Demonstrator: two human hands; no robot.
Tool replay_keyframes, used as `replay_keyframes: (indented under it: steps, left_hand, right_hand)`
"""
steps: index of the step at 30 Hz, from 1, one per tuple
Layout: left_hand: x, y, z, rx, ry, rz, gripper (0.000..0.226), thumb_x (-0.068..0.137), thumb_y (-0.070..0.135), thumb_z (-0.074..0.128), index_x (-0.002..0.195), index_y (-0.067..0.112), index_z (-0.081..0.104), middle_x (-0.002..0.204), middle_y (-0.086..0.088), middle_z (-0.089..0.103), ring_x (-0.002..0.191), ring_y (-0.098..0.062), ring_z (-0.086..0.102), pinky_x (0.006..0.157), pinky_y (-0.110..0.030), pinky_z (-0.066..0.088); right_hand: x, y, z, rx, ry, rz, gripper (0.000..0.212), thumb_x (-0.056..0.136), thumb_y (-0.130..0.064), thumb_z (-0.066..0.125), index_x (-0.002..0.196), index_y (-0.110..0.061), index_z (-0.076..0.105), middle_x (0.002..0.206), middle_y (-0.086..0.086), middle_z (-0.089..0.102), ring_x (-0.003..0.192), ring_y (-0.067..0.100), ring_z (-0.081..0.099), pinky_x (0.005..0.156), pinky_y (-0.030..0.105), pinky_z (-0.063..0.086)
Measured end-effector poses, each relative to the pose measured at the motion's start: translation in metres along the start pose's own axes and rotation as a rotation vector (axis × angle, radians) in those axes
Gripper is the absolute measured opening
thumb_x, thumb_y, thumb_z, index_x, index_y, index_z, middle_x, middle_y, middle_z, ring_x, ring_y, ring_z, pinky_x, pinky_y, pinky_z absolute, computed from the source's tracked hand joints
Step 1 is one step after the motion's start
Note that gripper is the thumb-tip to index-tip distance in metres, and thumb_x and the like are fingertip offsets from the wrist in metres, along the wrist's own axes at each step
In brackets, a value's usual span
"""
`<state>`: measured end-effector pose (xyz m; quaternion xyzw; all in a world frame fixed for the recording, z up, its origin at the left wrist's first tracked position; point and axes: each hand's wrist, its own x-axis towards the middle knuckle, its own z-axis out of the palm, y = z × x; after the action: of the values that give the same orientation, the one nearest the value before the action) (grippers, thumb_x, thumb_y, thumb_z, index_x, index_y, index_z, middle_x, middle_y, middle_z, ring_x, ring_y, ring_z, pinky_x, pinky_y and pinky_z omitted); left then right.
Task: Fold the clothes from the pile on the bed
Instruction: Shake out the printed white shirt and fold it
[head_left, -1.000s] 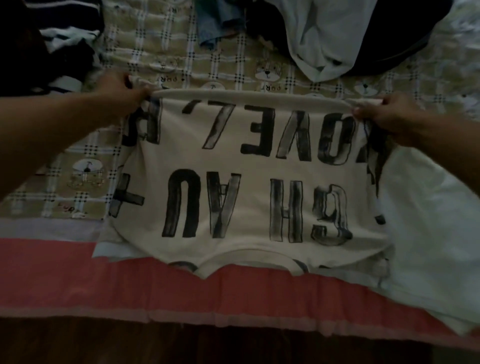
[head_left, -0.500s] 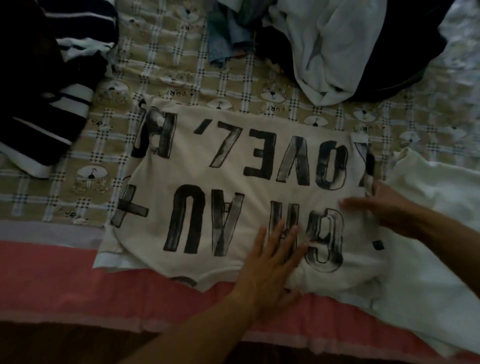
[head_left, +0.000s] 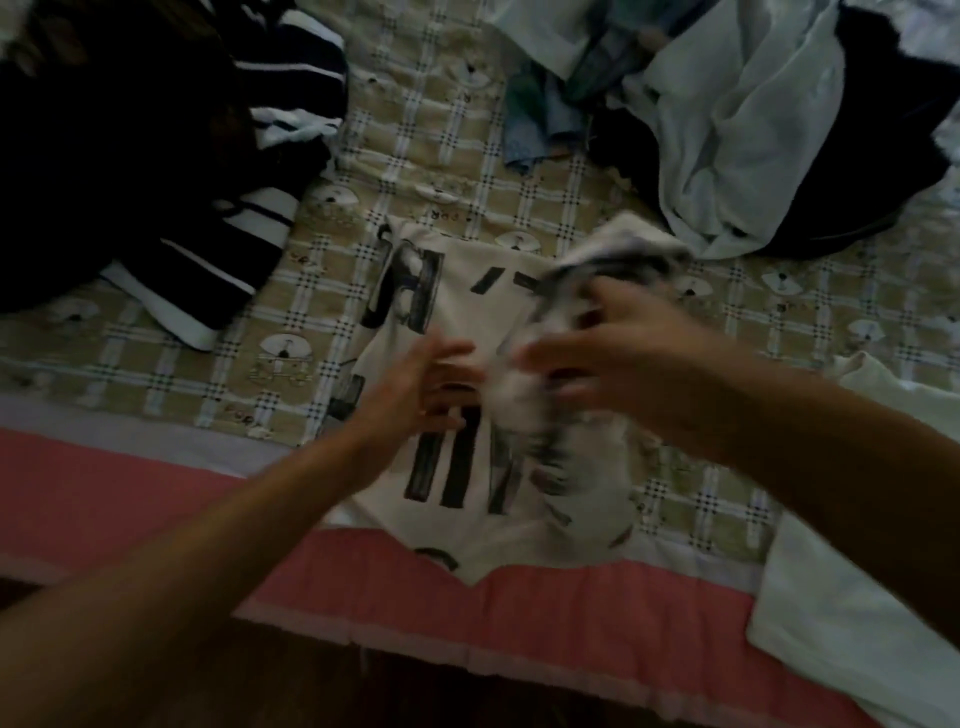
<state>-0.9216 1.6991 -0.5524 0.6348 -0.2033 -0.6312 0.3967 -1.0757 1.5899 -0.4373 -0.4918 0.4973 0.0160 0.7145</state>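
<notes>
I could read no whole word: the big black letters on the cream shirt were folded over and blurred, the small print on the bedsheet too tiny.

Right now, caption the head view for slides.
Right hand lifts a side of the lettered shirt; left hand rests on it.

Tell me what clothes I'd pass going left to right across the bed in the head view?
striped dark clothes → lettered T-shirt → white garment
</notes>
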Motion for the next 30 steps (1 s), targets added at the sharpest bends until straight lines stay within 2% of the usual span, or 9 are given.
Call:
replay_keyframes:
  steps: [4,9,14,20,22,24,26,28,30]
  left_hand:
    - [0.005,0.01,-0.052,-0.232,0.053,0.031,0.053,0.104,0.047,0.019,0.119,0.025,0.065,0.113,-0.003,0.073,0.105,-0.019,0.07,0.08,-0.031,0.058]
    - [0.039,-0.019,-0.07,0.148,0.229,-0.085,0.036,0.089,0.046,0.064,0.118,0.024,0.066,0.111,0.002,0.072,0.104,-0.02,0.067,0.086,-0.035,0.054]
    - [0.069,-0.008,-0.056,0.194,0.426,-0.014,0.039,0.084,0.025,0.074,0.12,0.017,0.06,0.098,0.006,0.063,0.095,-0.014,0.06,0.071,-0.026,0.046]
    - [0.099,0.039,-0.051,0.337,0.31,0.13,0.045,0.089,0.013,0.068,0.131,0.014,0.052,0.109,0.0,0.059,0.104,-0.019,0.057,0.087,-0.031,0.049]
    - [0.107,0.056,-0.048,0.365,0.257,0.15,0.046,0.09,0.014,0.068,0.133,0.013,0.05,0.109,0.001,0.057,0.105,-0.017,0.056,0.091,-0.03,0.047]
    - [0.114,0.066,-0.048,0.379,0.266,0.161,0.044,0.091,0.015,0.067,0.132,0.014,0.051,0.105,0.002,0.055,0.103,-0.016,0.054,0.086,-0.026,0.045]
    - [0.121,0.063,-0.054,0.369,0.312,0.153,0.043,0.09,0.019,0.068,0.13,0.016,0.052,0.103,0.002,0.057,0.101,-0.017,0.056,0.079,-0.025,0.046]
    - [0.119,0.052,-0.065,0.375,0.366,0.086,0.047,0.088,0.031,0.07,0.129,0.018,0.051,0.108,0.001,0.059,0.1,-0.019,0.058,0.079,-0.031,0.048]
    - [0.107,0.034,-0.077,0.384,0.363,0.016,0.053,0.081,0.037,0.074,0.126,0.019,0.053,0.111,0.001,0.062,0.099,-0.019,0.062,0.082,-0.036,0.053]
  right_hand:
    - [0.016,-0.016,0.065,-0.32,-0.287,-0.06,0.052,0.087,-0.025,0.069,0.135,-0.023,0.048,0.124,0.003,0.063,0.106,0.015,0.064,0.088,0.03,0.055]
    - [0.069,0.046,0.049,-0.52,0.054,-0.029,0.051,0.086,-0.033,0.069,0.131,-0.026,0.047,0.128,0.0,0.055,0.084,0.0,0.053,0.061,0.016,0.044]
    - [0.078,0.116,0.043,-0.5,0.088,0.118,0.082,0.068,-0.042,0.082,0.134,-0.029,0.035,0.115,-0.009,0.053,0.096,0.01,0.055,0.074,0.027,0.052]
    - [0.024,0.13,0.079,-0.624,0.07,-0.166,0.03,0.078,-0.024,0.072,0.106,-0.024,0.059,0.093,-0.012,0.065,0.078,0.005,0.062,0.065,0.029,0.053]
    - [0.021,0.146,0.115,-0.742,-0.019,-0.203,0.034,0.086,-0.015,0.063,0.117,-0.026,0.057,0.11,-0.014,0.06,0.096,0.003,0.057,0.08,0.023,0.048]
    - [0.017,0.161,0.113,-0.782,0.004,-0.035,0.049,0.101,-0.003,0.025,0.133,-0.031,0.048,0.148,0.012,0.038,0.117,0.011,0.052,0.09,0.019,0.043]
    - [0.014,0.171,0.117,-0.813,-0.231,-0.165,0.075,0.095,-0.004,-0.011,0.122,-0.054,0.037,0.156,0.023,0.016,0.106,0.011,0.056,0.062,0.017,0.042]
    - [0.024,0.138,0.121,-0.944,-0.3,-0.324,0.048,0.099,-0.01,0.038,0.127,-0.049,0.042,0.142,-0.001,0.042,0.111,0.01,0.055,0.063,0.005,0.031]
    - [0.02,0.119,0.088,-0.795,-0.277,-0.268,0.04,0.093,-0.027,0.06,0.13,-0.034,0.049,0.124,-0.012,0.054,0.107,0.005,0.054,0.08,0.011,0.039]
